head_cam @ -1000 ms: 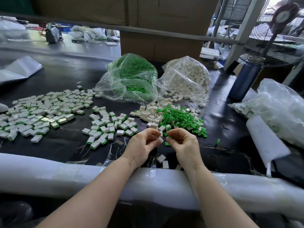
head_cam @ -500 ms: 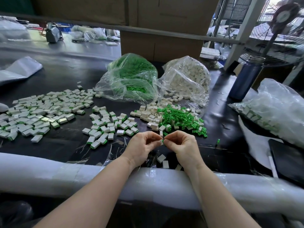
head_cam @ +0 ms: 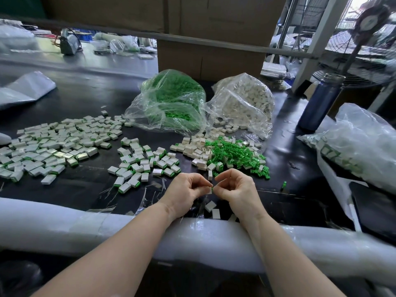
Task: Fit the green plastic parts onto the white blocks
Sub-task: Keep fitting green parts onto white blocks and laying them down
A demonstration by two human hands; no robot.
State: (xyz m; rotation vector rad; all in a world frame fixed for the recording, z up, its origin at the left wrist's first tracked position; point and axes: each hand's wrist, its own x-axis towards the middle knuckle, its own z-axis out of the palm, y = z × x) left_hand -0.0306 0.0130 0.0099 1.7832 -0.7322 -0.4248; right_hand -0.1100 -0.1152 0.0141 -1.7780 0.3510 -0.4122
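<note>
A green plastic part (head_cam: 212, 190) sits pinched between both hands at the near table edge, the left hand (head_cam: 186, 190) gripping a mostly hidden white block (head_cam: 208, 191), the right hand (head_cam: 236, 189) pressing the green piece against it. Just beyond the grip lie loose green parts (head_cam: 233, 155) and bare blocks (head_cam: 196, 150); further left, fitted blocks (head_cam: 145, 163) lie in plenty. Two part-full bags behind suggest much remains.

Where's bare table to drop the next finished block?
Bare black table lies between the finished blocks and the foam edge roll. Another patch lies right of the green parts pile, before the blue bottle. It is crowded ahead of both hands.
</note>
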